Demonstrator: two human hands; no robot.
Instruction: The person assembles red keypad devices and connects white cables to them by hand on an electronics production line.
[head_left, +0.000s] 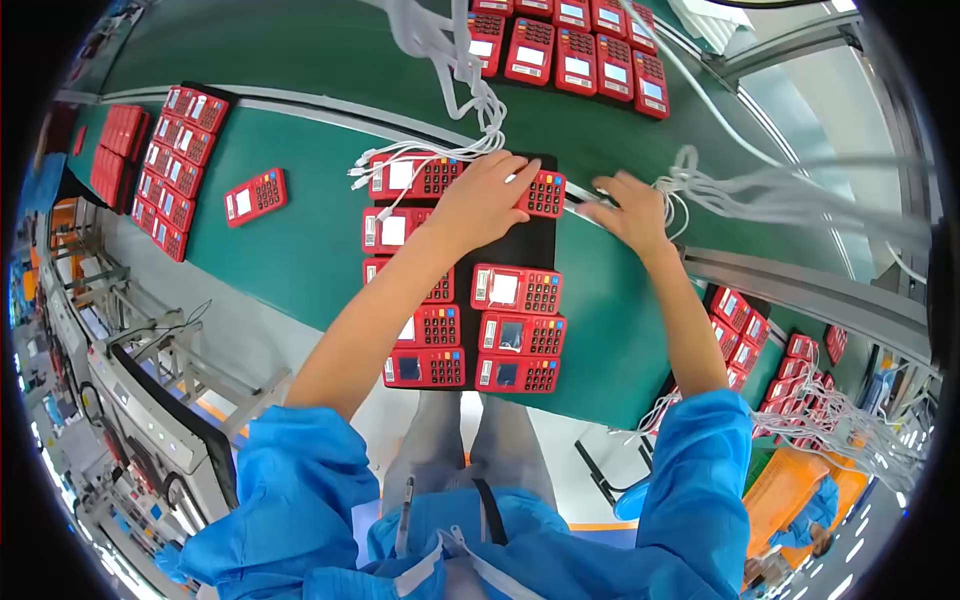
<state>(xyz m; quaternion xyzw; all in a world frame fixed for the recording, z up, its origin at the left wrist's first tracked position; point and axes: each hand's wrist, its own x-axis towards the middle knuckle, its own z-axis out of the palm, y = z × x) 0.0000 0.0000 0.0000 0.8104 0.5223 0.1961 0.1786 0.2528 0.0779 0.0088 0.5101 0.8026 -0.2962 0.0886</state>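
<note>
My left hand (487, 200) lies over the screen end of a red payment terminal (546, 194), its fingers curled at the far edge and the thumb at the near edge. A small white piece shows between its fingers; I cannot tell what it is. White cables (440, 152) with loose plugs lie just left of that hand, across another terminal (393, 178). Off to the right, my right hand (632, 212) hovers by the table's metal rail, thumb and fingers apart. A second bundle of white cables (690, 182) hangs next to its wrist.
Two columns of red terminals (518, 333) stand on a black tray (470, 330) before me. One terminal (256, 197) lies alone on the green table (310, 220). Filled trays of terminals (180, 170) sit at left, more terminals (576, 62) beyond the rail.
</note>
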